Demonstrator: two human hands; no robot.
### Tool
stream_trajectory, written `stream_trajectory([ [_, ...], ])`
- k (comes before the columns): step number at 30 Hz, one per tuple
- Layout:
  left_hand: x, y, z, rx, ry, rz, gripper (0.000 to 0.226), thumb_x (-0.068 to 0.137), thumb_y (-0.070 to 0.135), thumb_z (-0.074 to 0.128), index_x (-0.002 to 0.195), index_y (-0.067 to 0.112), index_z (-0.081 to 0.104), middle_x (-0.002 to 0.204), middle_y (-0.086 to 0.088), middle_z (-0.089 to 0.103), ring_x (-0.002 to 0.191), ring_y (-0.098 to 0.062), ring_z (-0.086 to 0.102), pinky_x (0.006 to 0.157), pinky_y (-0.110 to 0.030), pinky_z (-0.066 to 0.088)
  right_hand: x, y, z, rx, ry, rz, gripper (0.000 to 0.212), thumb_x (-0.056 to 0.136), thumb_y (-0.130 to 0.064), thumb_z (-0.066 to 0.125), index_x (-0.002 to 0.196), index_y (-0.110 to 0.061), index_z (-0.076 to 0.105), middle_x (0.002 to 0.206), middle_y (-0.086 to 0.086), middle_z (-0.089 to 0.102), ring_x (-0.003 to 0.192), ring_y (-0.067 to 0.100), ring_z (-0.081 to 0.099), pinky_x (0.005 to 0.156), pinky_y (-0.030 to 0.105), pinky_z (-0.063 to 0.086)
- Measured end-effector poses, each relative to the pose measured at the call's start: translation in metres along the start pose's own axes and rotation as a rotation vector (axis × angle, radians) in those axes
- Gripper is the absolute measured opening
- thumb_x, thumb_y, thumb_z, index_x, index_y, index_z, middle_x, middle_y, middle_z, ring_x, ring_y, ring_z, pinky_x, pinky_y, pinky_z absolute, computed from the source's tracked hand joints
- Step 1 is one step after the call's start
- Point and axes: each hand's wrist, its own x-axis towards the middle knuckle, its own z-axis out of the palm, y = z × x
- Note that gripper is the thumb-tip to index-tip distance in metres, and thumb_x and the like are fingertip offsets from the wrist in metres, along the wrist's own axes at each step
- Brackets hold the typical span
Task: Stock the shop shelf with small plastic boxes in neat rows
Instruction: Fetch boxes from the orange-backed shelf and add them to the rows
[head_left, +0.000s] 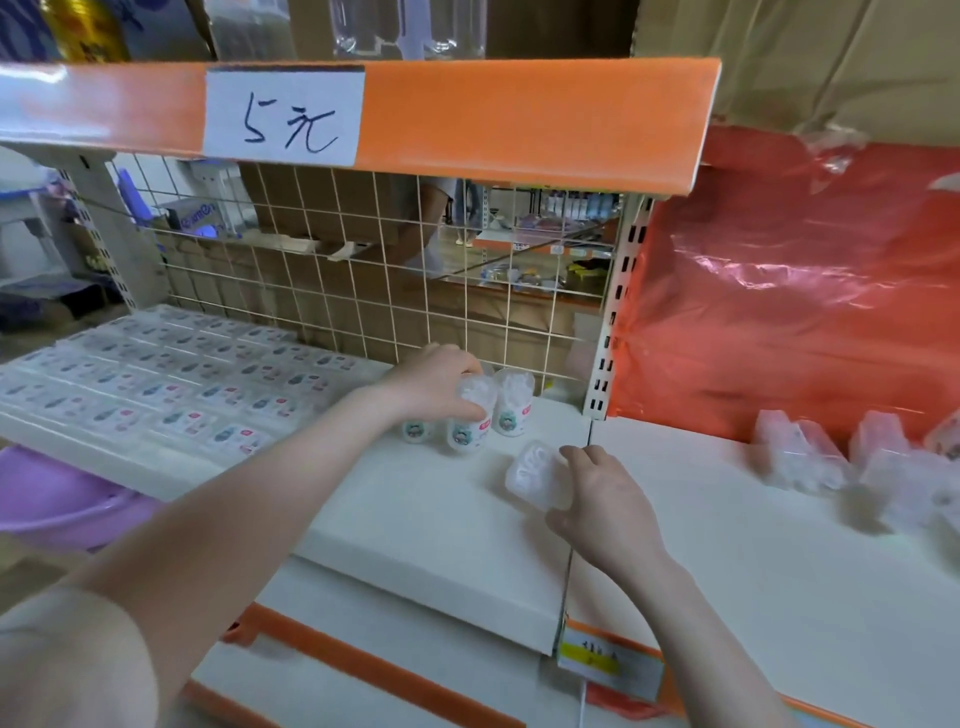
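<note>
Bright, soft-focus, warped edges

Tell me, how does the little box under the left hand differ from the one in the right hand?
The box under the left hand stands upright on the shelf, printed label facing out; the box in the right hand lies tipped over, showing a plain clear side. The first sits in a row beside a standing box; the second is apart, nearer the front. The left hand grips its box from above; the right hand holds its box from the side. Both are small clear plastic boxes with white contents.
</note>
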Motion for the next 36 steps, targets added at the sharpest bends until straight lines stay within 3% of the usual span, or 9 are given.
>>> stream_trajectory([
  [5, 0.002, -0.012, 0.009, 0.053, 0.029, -0.025, 0.065, 0.078, 0.043, 0.067, 0.135, 0.019, 0.047, 0.138, -0.003, 0.047, 0.128, -0.023, 0.039, 0.102, -0.034, 0.035, 0.001, -0.005, 0.007, 0.006, -0.005, -0.005, 0.053, 0.075, -0.024, 0.062, 0.125, -0.018, 0.045, 0.115, -0.001, 0.049, 0.11, 0.018, 0.046, 0.078, 0.024, 0.038],
  [9, 0.0, -0.018, 0.016, 0.11, 0.056, -0.036, 0.058, 0.08, 0.045, 0.063, 0.129, 0.017, 0.052, 0.137, -0.005, 0.049, 0.125, -0.026, 0.041, 0.1, -0.036, 0.038, -0.002, -0.007, 0.011, 0.002, -0.006, 0.003, 0.052, 0.075, -0.024, 0.061, 0.124, -0.02, 0.045, 0.114, -0.002, 0.049, 0.11, 0.017, 0.046, 0.074, 0.023, 0.036],
  [22, -0.004, -0.03, 0.037, 0.118, 0.147, -0.021, 0.058, 0.084, 0.046, 0.061, 0.133, 0.02, 0.047, 0.141, -0.001, 0.046, 0.136, -0.02, 0.03, 0.104, -0.033, 0.028, -0.008, -0.018, 0.018, 0.025, -0.06, 0.036, 0.041, 0.073, -0.021, 0.059, 0.112, -0.02, 0.047, 0.109, -0.003, 0.048, 0.107, 0.017, 0.047, 0.066, 0.022, 0.032],
  [30, 0.001, -0.03, 0.047, 0.11, 0.195, -0.025, 0.045, 0.086, 0.043, 0.059, 0.121, 0.016, 0.054, 0.126, 0.0, 0.056, 0.122, -0.02, 0.042, 0.096, -0.034, 0.034, -0.009, -0.014, 0.022, 0.039, -0.068, 0.054, 0.039, 0.072, -0.021, 0.057, 0.111, -0.021, 0.048, 0.108, -0.004, 0.049, 0.106, 0.017, 0.047, 0.067, 0.023, 0.033],
  [36, 0.005, -0.032, 0.052, 0.127, 0.187, -0.021, 0.05, 0.092, 0.043, 0.052, 0.135, 0.02, 0.046, 0.138, 0.002, 0.048, 0.129, -0.019, 0.036, 0.1, -0.031, 0.029, -0.009, -0.006, 0.029, 0.044, -0.045, 0.057, 0.036, 0.069, -0.021, 0.054, 0.105, -0.022, 0.049, 0.102, -0.004, 0.049, 0.102, 0.018, 0.049, 0.067, 0.023, 0.034],
])
